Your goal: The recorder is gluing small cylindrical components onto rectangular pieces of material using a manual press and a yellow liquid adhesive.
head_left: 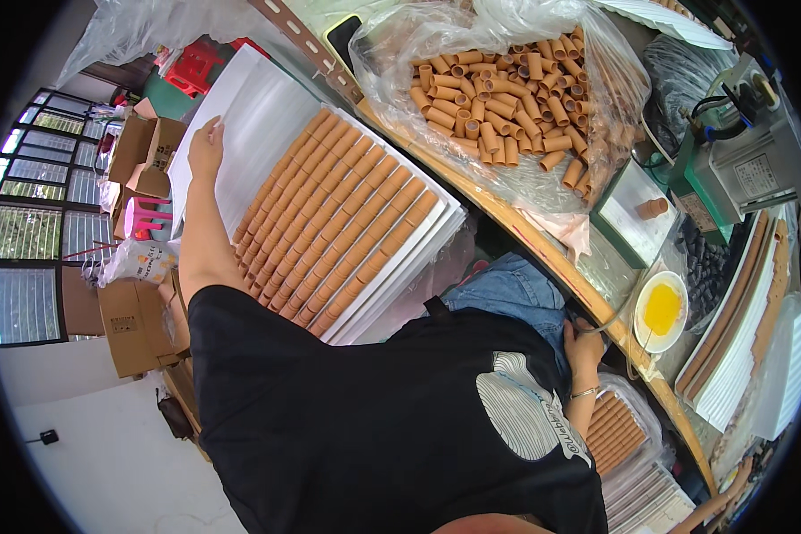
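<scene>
My left hand (206, 147) reaches out to the upper left and lies on the top white tray (258, 116) of a tilted stack, its fingers curled onto the bare white part. Rows of orange-brown cardboard tubes (338, 218) fill the rest of that tray, just right of my forearm. My right hand (583, 345), with a thin bracelet on the wrist, sits low by the wooden table edge (543, 249), next to my denim-clad knee (507, 289). Its fingers are hidden, so I cannot tell whether it holds anything.
A clear plastic bag of loose tubes (507, 98) lies on the table. Right of it stand a scale with one tube (651, 209), a dish of yellow glue (661, 309), a green machine (748, 160) and stacked trays (739, 338). Cardboard boxes (133, 320) stand at the left.
</scene>
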The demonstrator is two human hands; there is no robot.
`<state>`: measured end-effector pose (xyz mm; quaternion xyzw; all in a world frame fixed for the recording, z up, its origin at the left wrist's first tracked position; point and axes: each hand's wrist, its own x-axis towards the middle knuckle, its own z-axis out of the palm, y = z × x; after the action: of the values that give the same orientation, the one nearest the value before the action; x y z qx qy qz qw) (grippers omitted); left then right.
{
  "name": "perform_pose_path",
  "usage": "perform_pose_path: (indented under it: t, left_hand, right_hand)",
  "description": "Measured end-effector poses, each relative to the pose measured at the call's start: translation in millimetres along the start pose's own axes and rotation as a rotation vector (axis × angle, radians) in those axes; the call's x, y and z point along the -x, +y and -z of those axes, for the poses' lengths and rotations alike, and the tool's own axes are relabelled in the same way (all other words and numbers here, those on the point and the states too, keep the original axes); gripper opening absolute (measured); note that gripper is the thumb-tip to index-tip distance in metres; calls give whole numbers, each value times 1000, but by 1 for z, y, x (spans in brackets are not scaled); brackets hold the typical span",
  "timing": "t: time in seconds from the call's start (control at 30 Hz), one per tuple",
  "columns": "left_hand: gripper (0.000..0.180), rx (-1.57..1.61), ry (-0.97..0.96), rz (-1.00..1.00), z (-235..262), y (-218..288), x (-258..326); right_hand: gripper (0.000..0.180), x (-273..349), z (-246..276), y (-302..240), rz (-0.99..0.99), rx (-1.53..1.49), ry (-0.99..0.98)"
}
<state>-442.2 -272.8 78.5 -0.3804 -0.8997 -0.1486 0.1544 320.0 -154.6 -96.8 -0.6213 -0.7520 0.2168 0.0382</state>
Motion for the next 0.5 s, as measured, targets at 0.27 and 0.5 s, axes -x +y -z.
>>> perform_pose_path:
  t: [0.27,0.5]
  left_hand:
    - [42,-339,287,-254,44,116,142]
    - [49,-155,-5,-211,35,227,284]
  right_hand:
    - [37,-1,-2,9,5,-80,-29]
    - [35,-4,1,15,-2,-149,-79]
